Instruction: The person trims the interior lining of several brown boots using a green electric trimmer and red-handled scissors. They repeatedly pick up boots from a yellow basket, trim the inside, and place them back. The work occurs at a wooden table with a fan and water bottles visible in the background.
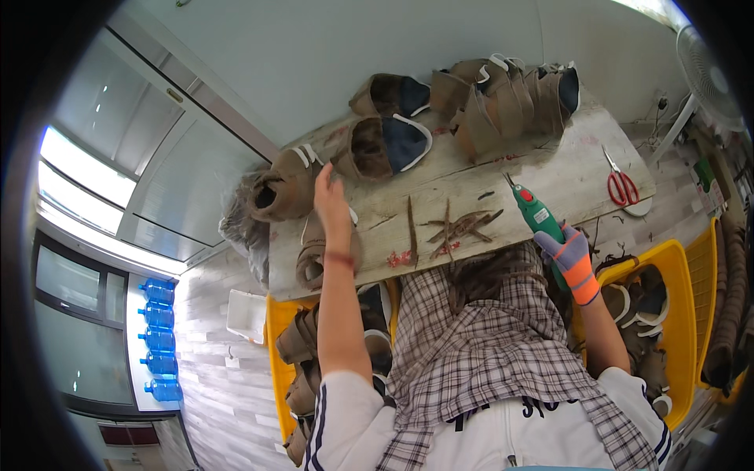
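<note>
My bare left hand (332,206) is over the left part of the worktable (542,184), fingers stretched out and holding nothing that I can see. Beside it lies a brown fur-lined shoe upper (284,187). Another brown upper (316,263) sits below it, partly hidden by my forearm. My gloved right hand (572,255) is wrapped round green electric scissors (536,210), their narrow metal tip pointing up and left over the table. Thin brown trimmings (463,225) are scattered between my hands, and dark fur scraps (496,275) lie on my checked apron.
Several more uppers (503,102) stand along the table's far side. Red-handled scissors (623,188) lie at the right end. Yellow baskets (682,290) with shoe pieces flank my lap. A fan (703,74) stands at far right; blue water bottles (159,341) line the left wall.
</note>
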Demonstrator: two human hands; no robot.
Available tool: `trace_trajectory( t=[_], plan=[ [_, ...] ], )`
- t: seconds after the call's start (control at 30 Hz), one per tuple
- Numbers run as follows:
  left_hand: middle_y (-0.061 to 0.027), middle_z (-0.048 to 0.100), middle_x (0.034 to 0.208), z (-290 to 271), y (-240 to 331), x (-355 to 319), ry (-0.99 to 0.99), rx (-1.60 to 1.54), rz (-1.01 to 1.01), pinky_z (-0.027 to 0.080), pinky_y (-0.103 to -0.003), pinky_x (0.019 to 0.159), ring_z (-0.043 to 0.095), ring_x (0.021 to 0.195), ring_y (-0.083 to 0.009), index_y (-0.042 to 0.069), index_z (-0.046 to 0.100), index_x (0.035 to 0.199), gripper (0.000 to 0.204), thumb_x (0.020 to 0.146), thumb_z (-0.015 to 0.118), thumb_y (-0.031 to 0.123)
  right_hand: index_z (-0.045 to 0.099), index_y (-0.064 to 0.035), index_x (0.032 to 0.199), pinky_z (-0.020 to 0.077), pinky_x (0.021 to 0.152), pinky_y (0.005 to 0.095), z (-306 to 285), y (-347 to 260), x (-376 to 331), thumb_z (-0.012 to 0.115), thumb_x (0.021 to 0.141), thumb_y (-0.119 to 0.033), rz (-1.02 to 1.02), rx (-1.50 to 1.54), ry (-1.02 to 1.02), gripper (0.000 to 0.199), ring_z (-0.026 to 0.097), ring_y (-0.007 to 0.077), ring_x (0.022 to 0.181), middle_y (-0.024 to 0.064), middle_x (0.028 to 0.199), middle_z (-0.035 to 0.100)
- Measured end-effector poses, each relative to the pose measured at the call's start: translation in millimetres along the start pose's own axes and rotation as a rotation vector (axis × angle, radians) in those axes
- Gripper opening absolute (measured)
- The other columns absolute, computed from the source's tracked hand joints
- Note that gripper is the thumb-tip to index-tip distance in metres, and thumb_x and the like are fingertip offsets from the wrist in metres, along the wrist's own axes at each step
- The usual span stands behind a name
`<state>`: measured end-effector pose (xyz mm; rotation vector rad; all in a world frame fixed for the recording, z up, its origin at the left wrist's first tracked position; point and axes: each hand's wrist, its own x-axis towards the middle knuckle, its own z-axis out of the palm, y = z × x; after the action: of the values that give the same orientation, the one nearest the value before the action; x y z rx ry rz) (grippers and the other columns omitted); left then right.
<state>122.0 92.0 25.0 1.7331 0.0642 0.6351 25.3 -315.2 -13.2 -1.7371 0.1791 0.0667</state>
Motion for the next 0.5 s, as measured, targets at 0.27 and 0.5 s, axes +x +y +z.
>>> trace_trajectory(
  t=[0.27,0.5],
  plan=[
    [-0.0124,0.036,0.131,9.9,-151.0,131.0,0.219,-0.311,-0.666,0.029,-0.043,0.097,0.039,0.115,-0.0279,0.008,0.028,0.133,0.071,0.080,0.068,0.033,0.060,0.0019,0.096,0.0427,0.053,0.0198,-1.6,4.1,-10.1,0.075,0.074,-0.020,0.023,0.018,0.006,0.034,0.051,0.0035,0.059,-0.0001,0.071,0.060],
    [0.0020,0.049,0.063,52.1,-129.7,67.9,0.102,-0.501,-0.977,0.029,-0.029,0.050,0.038,0.052,-0.0124,0.015,0.060,0.072,0.025,0.070,0.079,0.030,0.061,0.0007,0.098,0.0447,0.057,0.0207,7.4,13.6,0.2,0.076,0.072,-0.027,0.023,-0.083,-0.001,0.041,0.054,0.0048,0.062,0.0011,0.071,0.062]
  ],
)
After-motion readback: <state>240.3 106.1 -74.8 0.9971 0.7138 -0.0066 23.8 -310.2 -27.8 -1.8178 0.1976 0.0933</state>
